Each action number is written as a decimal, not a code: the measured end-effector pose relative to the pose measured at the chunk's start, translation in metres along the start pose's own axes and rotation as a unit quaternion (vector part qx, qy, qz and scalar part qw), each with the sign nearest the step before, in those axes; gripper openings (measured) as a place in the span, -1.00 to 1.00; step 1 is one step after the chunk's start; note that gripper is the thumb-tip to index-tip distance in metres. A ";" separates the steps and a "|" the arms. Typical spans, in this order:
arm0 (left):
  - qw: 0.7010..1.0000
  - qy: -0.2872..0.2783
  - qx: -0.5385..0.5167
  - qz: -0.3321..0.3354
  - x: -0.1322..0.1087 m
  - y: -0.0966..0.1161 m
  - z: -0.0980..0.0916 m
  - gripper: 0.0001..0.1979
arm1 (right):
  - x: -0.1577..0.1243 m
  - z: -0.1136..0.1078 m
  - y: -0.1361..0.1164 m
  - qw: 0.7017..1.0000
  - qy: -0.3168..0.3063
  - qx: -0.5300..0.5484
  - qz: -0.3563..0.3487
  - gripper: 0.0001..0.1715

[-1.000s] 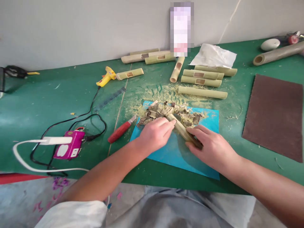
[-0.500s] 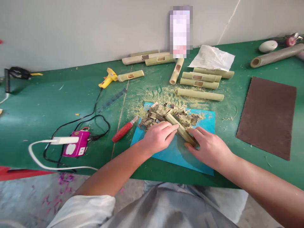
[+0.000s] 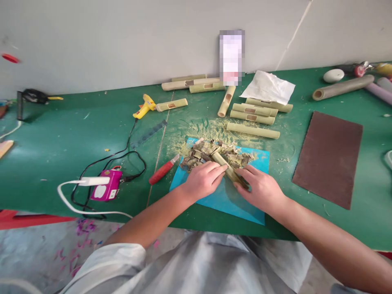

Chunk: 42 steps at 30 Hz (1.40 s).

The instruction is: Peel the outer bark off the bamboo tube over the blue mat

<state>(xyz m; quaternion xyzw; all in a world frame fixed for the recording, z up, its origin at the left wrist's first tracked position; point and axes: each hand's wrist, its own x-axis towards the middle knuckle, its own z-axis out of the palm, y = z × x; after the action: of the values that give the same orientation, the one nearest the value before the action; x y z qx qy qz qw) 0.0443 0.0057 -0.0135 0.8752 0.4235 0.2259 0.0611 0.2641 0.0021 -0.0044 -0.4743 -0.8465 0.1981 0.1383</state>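
Note:
A pale bamboo tube (image 3: 221, 159) lies slanted between my hands, over a blue sheet (image 3: 241, 206). My left hand (image 3: 204, 179) grips it near the middle from the left, its fingertips on the tube's upper side. My right hand (image 3: 260, 188) closes on the near end, with thumb and fingers partly hiding it. Just beyond, a heap of bamboo chips (image 3: 196, 154) covers the sheet's far edge. A utility knife (image 3: 162, 171) with a red handle rests left of the sheet, its blade pointing toward the chips.
Several cut bamboo tubes (image 3: 253, 130) lie farther back, some notched. A yellow glue gun (image 3: 144, 107) and a purple power adapter (image 3: 107, 185) with cables are at left. A brown mat (image 3: 329, 159) lies at right, below a thicker bamboo tube (image 3: 343, 86). A blurred-out panel (image 3: 232, 57) stands against the wall.
The camera view has shifted slightly, so the bench sits lower in the picture. Both hands stay on the bamboo tube, with my right hand still at its near end.

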 end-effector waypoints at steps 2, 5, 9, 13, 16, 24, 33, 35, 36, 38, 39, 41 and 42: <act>1.000 -0.004 0.014 0.002 -0.002 0.001 -0.001 -0.75 | 0.001 0.000 0.003 1.000 0.004 0.018 -0.015 -0.68; 0.999 0.000 0.033 0.003 -0.004 0.004 -0.004 -0.75 | 0.002 0.002 0.006 0.999 0.011 0.041 -0.027 -0.68; 1.000 0.010 0.019 -0.011 -0.007 0.008 -0.006 -0.75 | 0.002 0.005 0.006 0.998 0.000 0.067 -0.023 -0.69; 0.997 0.028 -0.047 -0.061 -0.008 0.012 -0.003 -0.76 | 0.004 0.003 0.004 0.996 -0.031 0.085 -0.007 -0.62; 0.987 0.044 -0.104 -0.111 -0.008 0.013 0.000 -0.77 | 0.005 0.002 0.004 0.995 -0.034 0.098 0.004 -0.59; 0.971 0.054 -0.161 -0.167 -0.006 0.012 0.002 -0.82 | 0.005 0.006 0.006 0.993 -0.029 0.113 0.009 -0.54; 0.975 0.082 -0.098 -0.182 0.004 -0.004 -0.001 -0.84 | 0.004 0.007 0.007 0.994 -0.033 0.103 0.012 -0.54; 0.979 0.080 -0.064 -0.178 0.004 -0.004 -0.001 -0.83 | 0.004 0.008 0.007 0.994 -0.032 0.104 0.011 -0.55; 0.979 0.080 -0.052 -0.177 0.003 -0.004 0.000 -0.83 | 0.004 0.008 0.007 0.994 -0.030 0.102 0.010 -0.55; 0.980 0.087 -0.039 -0.177 0.002 -0.002 0.002 -0.83 | 0.004 0.005 0.005 0.995 -0.026 0.096 0.017 -0.54; 0.980 0.089 -0.035 -0.177 0.001 -0.001 0.003 -0.83 | 0.004 0.004 0.004 0.995 -0.024 0.091 0.022 -0.52; 0.979 0.091 -0.028 -0.179 -0.001 0.000 0.005 -0.82 | 0.003 0.000 0.001 0.997 -0.025 0.071 0.035 -0.43; 0.980 0.087 -0.022 -0.180 -0.002 0.001 0.006 -0.82 | 0.002 -0.003 -0.001 0.997 -0.029 0.054 0.038 -0.37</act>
<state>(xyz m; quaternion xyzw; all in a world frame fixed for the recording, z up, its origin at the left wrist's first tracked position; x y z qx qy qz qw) 0.0460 0.0038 -0.0193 0.7600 0.5726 0.2962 0.0832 0.2636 0.0043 -0.0016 -0.4922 -0.8194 0.2626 0.1317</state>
